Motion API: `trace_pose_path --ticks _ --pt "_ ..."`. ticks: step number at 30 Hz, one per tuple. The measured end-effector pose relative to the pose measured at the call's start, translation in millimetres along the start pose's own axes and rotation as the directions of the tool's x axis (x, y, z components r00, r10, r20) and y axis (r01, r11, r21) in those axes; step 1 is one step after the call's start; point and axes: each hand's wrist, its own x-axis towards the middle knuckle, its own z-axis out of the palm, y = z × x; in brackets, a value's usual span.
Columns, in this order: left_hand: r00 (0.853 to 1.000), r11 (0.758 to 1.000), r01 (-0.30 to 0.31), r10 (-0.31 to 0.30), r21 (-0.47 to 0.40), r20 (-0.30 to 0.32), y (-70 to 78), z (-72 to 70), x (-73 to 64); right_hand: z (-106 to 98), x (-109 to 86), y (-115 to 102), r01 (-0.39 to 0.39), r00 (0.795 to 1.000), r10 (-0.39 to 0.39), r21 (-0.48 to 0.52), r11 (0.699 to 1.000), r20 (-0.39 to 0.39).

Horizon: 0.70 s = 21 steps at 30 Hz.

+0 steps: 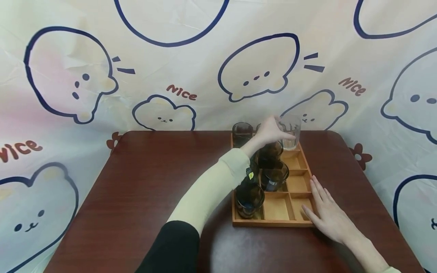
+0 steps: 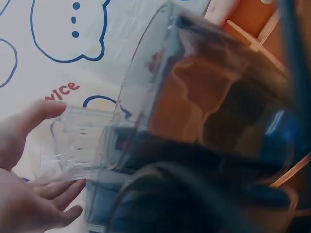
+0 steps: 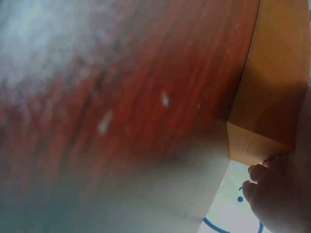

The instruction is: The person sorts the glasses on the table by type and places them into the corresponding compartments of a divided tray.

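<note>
My left hand (image 1: 271, 131) reaches over the far end of a wooden divided tray (image 1: 273, 223). It holds a clear glass (image 1: 292, 129) at the tray's back right corner. In the left wrist view, the thumb and fingers lie on either side of this clear glass (image 2: 80, 141). Dark tinted glasses (image 1: 250, 201) stand in the left and middle compartments, several partly hidden behind the left arm. My right hand (image 1: 331, 216) rests against the tray's right side near its front corner, fingers extended along the rim. The right wrist view shows part of that hand (image 3: 279, 194) beside the tray's side wall (image 3: 272, 73).
The tray stands on a dark reddish-brown table (image 1: 164, 178). Bare tray compartments (image 1: 298, 184) run down the right side, toward the right hand. A white cloth (image 1: 205, 68) with cartoon outlines hangs behind and beside the table.
</note>
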Motion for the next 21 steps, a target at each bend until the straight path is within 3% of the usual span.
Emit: trace_pose_path --ticks 7,13,16,21 --pt "0.985 0.974 -0.147 0.129 0.171 0.112 6.1 0.5 14.6 0.0 -1.0 0.1 -0.012 1.0 0.012 -0.01 1.0 0.004" --pt "0.97 0.947 -0.186 0.134 0.264 0.202 -0.6 12.0 25.0 1.1 -1.5 1.7 -0.015 1.0 0.016 -0.013 1.0 0.005" --pt "0.969 0.938 -0.196 0.141 0.287 0.2 -8.9 18.4 29.8 1.7 -0.8 2.2 -0.009 1.0 0.009 -0.02 1.0 -0.003" --pt "0.987 0.931 -0.148 0.115 0.333 0.115 -22.2 31.6 35.2 1.6 0.2 1.9 -0.004 1.0 0.004 -0.021 1.0 -0.004"
